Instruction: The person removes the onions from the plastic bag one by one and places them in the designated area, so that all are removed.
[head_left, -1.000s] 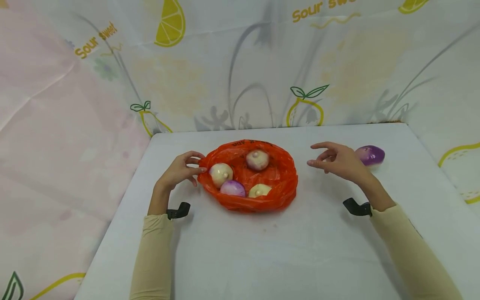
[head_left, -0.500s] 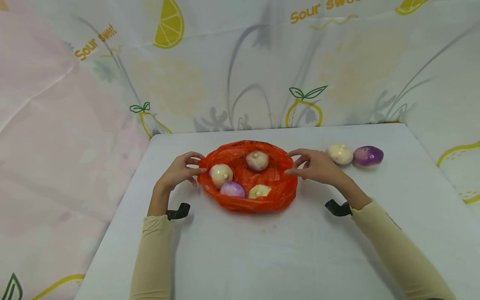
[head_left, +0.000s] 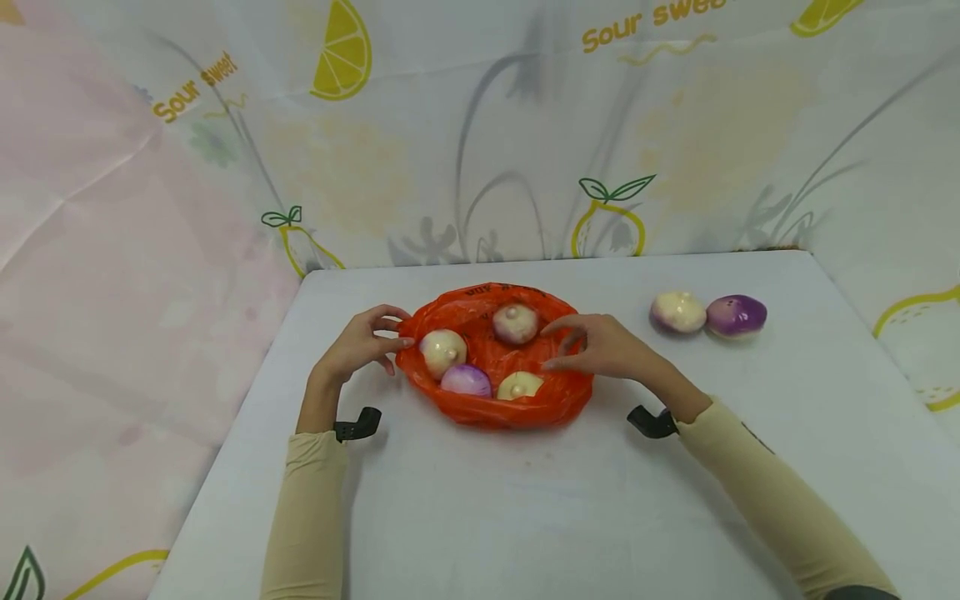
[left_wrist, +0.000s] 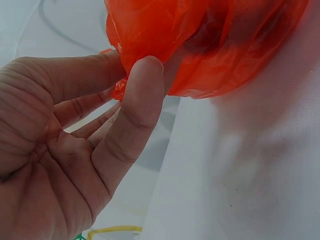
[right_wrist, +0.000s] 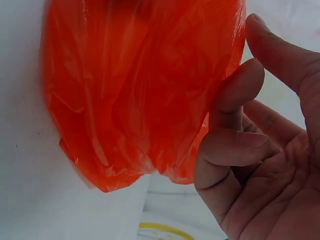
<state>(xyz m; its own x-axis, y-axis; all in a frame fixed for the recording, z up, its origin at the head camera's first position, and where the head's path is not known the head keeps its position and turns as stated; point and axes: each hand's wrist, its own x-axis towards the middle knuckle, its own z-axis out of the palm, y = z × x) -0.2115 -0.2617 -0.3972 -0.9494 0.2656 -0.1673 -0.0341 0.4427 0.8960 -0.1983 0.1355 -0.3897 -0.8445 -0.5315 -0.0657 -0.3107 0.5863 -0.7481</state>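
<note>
– The left fingers (left_wrist: 142,97): what did they have?

– The left end of the bag (head_left: 487,415). The left hand (head_left: 356,340) pinched its rim there.

– And the right?

– The right hand (head_left: 607,346) reached over the opposite end. From the head, its fingertips showed apart above the opening. At its own wrist, some fingers looked bent beside the film, but I saw no clear grip.

– Where was the bag?

– Toward the far edge of the desk (head_left: 465,517), around the middle from side to side, mouth up. Its long axis ran left to right, roughly along that edge.

– Which relation counted most?

– That one, I'd judge. The hands stood at the two ends of the long axis, so the bag lay rightward of the left fingers, and leftward of and under the right ones. Only the left end looked secured.

– What lay inside?

– Four: a white onion (head_left: 442,348) nearest the left hand, a purple onion (head_left: 466,380) just beside it, a back onion (head_left: 515,323) by the far rim, and a front onion (head_left: 520,384) by the near rim, partly hidden by film.

– Anything outside?

– A pale onion (head_left: 678,312) and a dark onion (head_left: 737,316), side by side toward the desk's far right corner. I couldn't tell whether they touched. The right hand was the nearer one.
</note>
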